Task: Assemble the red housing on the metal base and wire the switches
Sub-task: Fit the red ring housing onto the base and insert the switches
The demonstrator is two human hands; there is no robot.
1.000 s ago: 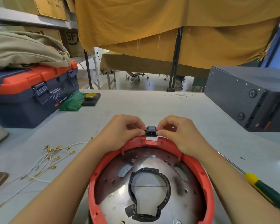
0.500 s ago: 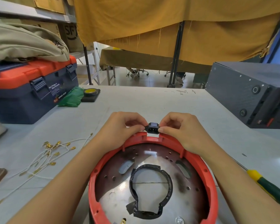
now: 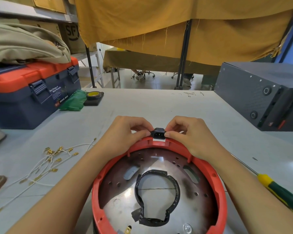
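A round red housing (image 3: 216, 179) rings a shiny metal base (image 3: 125, 198) right in front of me. The base has a black taped cut-out in its middle. A small black switch socket (image 3: 158, 132) sits at the notch in the housing's far rim. My left hand (image 3: 123, 132) pinches its left side and my right hand (image 3: 188, 132) pinches its right side. White wires with brass terminals (image 3: 47, 161) lie loose on the table to the left.
A blue and orange toolbox (image 3: 32, 92) with folded cloth on top stands at the left. A tape roll (image 3: 93, 95) and green bag sit beside it. A dark metal case (image 3: 264, 95) is at the right. A yellow-green screwdriver (image 3: 281, 191) lies near my right forearm.
The socket has been tipped so its pinned face shows toward me, and it stays over the rim notch. Both hands keep their pinch. My view has shifted slightly.
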